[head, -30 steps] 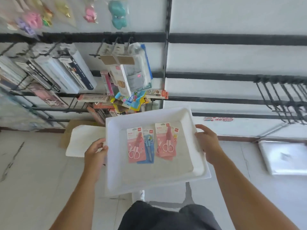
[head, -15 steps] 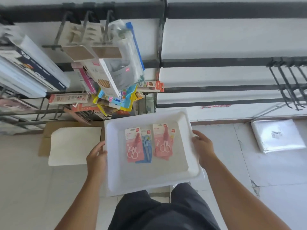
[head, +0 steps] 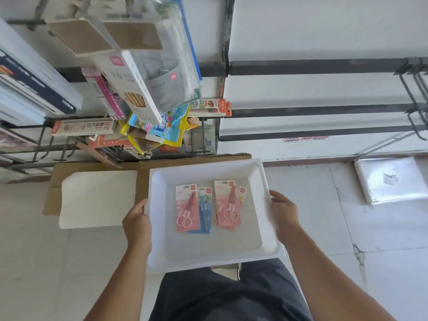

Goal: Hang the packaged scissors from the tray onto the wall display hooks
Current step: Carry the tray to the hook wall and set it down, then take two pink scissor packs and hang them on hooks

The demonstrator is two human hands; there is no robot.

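I hold a white tray (head: 157, 258) level in front of me, above the floor. My left hand (head: 137, 222) grips its left rim and my right hand (head: 283, 216) grips its right rim. Inside lie several packaged scissors: a pink pack (head: 186, 208) on the left, a blue pack (head: 205, 213) partly under it, and another pink pack (head: 227, 205) over a further card on the right. Bare black wall display hooks (head: 414, 89) stick out at the far right of the white wall panel.
Stationery packs (head: 148, 72) hang crowded on hooks at the upper left, reaching out over the tray's far-left corner. On the floor lie a white board (head: 97, 198) on flattened cardboard and a plastic-wrapped white bundle (head: 391, 179). My dark trousers (head: 227, 295) show below.
The view has tilted down and drawn closer to the wall, so the tray sits lower in frame. Both hands keep the same hold on the tray's rims.
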